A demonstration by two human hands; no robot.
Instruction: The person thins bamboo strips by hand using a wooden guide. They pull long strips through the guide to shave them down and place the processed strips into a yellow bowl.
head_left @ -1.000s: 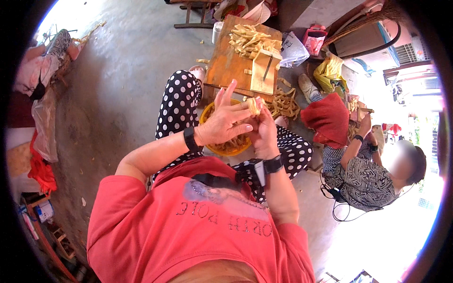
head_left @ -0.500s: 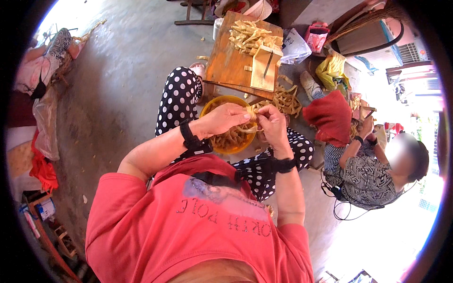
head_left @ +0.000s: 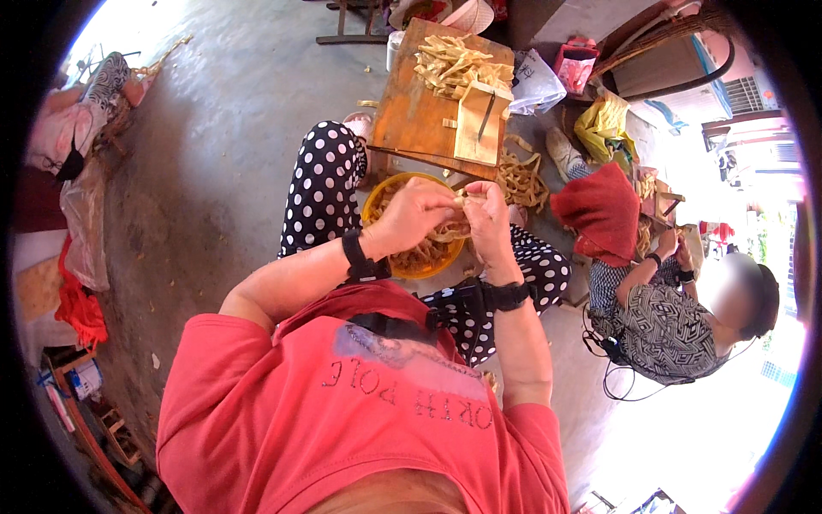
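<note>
- Nearest the camera, a red T-shirt [head_left: 360, 420] fills the lower part of the view, worn by a seated person looking down at their own lap.
- Both forearms reach forward and bend inward, each with a black wristband, so the hands meet over the lap, where loose pieces would likely fall into the bowl below.
- The left hand [head_left: 415, 214] is curled, fingers closed on a pale tan strip [head_left: 454, 224] pinched at one end.
- The right hand [head_left: 486, 218] faces it, fingers also closed on the same strip, thumb tips near together, as if pulling or splitting it; the exact pinch is too small to tell.
- Directly beneath the hands sits a yellow bowl [head_left: 381, 199] resting between knees in black polka-dot trousers [head_left: 324, 193], partly filled with more tan strips.
- Just beyond the bowl stands a low wooden board [head_left: 411, 111] with a small upright wooden block [head_left: 479, 120], and a heap of cut strips [head_left: 454, 64] piled at its far end.
- To the right, another person in a patterned top [head_left: 664, 321] sits on the concrete floor [head_left: 214, 128] working at something, a red cloth [head_left: 604, 210] beside them.
</note>
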